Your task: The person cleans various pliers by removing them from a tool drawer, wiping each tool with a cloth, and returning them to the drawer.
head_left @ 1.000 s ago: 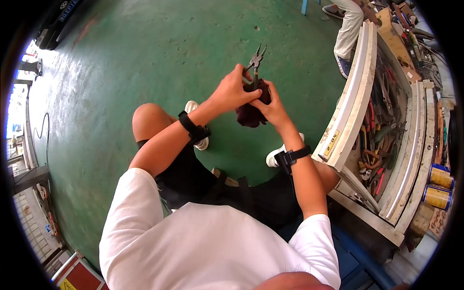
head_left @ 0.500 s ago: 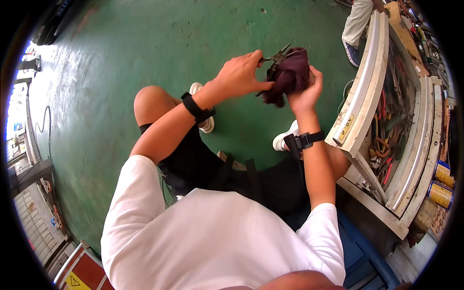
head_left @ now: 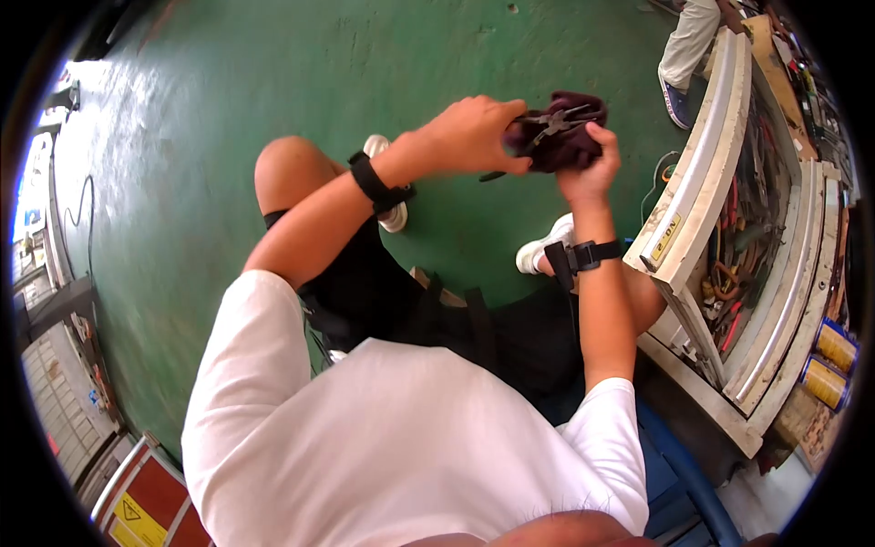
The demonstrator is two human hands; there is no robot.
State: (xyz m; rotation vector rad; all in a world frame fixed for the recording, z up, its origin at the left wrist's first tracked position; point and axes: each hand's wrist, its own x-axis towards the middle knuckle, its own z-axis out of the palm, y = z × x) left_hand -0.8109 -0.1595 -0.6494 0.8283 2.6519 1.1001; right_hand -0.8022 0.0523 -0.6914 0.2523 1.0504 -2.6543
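A pair of pliers (head_left: 555, 121) with a long narrow nose lies against a bunched dark maroon cloth (head_left: 570, 157), its jaws pointing right. My left hand (head_left: 478, 135) is closed around the pliers' handles, and a dark handle end pokes out below the thumb. My right hand (head_left: 591, 173) grips the cloth from below and from the right, its thumb on top near the jaws. Both hands are held above the green floor, in front of my knees. Part of the handles is hidden by my left fingers, which are slightly blurred.
Close on my right stands an open metal drawer (head_left: 685, 223) full of hand tools, with yellow cans (head_left: 828, 381) beside it. Another person's leg and shoe (head_left: 676, 102) are beyond it. A red box with a warning label (head_left: 137, 524) is at lower left.
The pliers have turned, so their jaws now point right over the cloth instead of up and right. Both hands have shifted slightly right in the view.
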